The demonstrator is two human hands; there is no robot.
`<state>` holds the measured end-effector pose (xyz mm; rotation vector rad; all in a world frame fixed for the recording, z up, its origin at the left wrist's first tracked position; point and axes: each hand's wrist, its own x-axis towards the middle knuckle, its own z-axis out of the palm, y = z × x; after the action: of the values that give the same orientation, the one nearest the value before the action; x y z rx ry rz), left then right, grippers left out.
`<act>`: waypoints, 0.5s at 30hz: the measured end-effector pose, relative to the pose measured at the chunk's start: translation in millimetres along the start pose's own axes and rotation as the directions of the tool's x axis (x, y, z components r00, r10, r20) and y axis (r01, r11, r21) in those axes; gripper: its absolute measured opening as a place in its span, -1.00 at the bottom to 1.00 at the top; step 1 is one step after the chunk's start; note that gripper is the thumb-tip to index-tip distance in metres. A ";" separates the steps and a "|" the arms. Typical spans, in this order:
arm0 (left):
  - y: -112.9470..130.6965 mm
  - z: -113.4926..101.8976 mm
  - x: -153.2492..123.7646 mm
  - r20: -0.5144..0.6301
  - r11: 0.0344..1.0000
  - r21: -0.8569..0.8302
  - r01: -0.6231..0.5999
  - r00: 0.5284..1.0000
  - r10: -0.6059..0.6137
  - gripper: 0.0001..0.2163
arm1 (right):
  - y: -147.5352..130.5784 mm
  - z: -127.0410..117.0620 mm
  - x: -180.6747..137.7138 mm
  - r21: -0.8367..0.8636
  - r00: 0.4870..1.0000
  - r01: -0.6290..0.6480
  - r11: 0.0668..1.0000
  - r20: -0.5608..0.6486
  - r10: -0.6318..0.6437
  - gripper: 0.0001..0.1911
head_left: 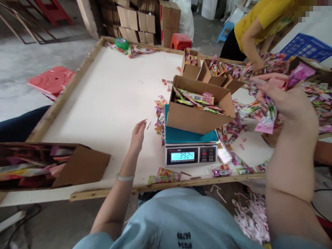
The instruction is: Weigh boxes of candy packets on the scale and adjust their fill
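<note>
My right hand [293,98] is closed around several candy packets [267,121], pink, purple and green, raised to the right of the scale. Over the white table my left hand [138,135] is held with fingers stretched out and nothing in it, left of the scale. An open cardboard box [199,117] with long wrapped packets [197,98] inside sits on the blue-green plate of the digital scale [190,154]. The lit display seems to read 3924. Loose packets [160,119] lie along the scale's left side.
More filled cardboard boxes [190,71] stand behind the scale. A packet-filled box [85,164] is at the front left. Green tape [121,43] lies at the far edge. A co-worker in a yellow shirt [261,24] reaches into the packet heap near a blue crate [307,46]. A wooden rim [67,90] borders the table.
</note>
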<state>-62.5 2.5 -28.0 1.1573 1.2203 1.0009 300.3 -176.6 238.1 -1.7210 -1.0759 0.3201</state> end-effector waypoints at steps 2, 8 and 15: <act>-2.6 -1.9 -0.3 -0.004 1.000 0.008 0.003 1.000 -0.003 -0.61 | -5.2 1.0 3.2 0.009 1.000 0.017 1.000 0.009 -0.017 -0.48; -4.8 -1.0 0.4 -0.004 1.000 0.002 0.016 1.000 -0.016 -0.62 | -31.4 18.6 19.1 0.207 0.954 0.279 0.938 -0.169 -0.247 -0.55; -4.1 -2.9 -3.5 -0.015 1.000 -0.021 0.017 1.000 -0.017 -0.60 | -34.7 43.2 12.0 0.174 0.985 0.082 0.981 0.134 -0.106 -0.03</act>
<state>-65.8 -1.2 -31.4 1.1229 1.2270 1.0097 261.3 -138.1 252.6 -1.5097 -1.1961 0.4668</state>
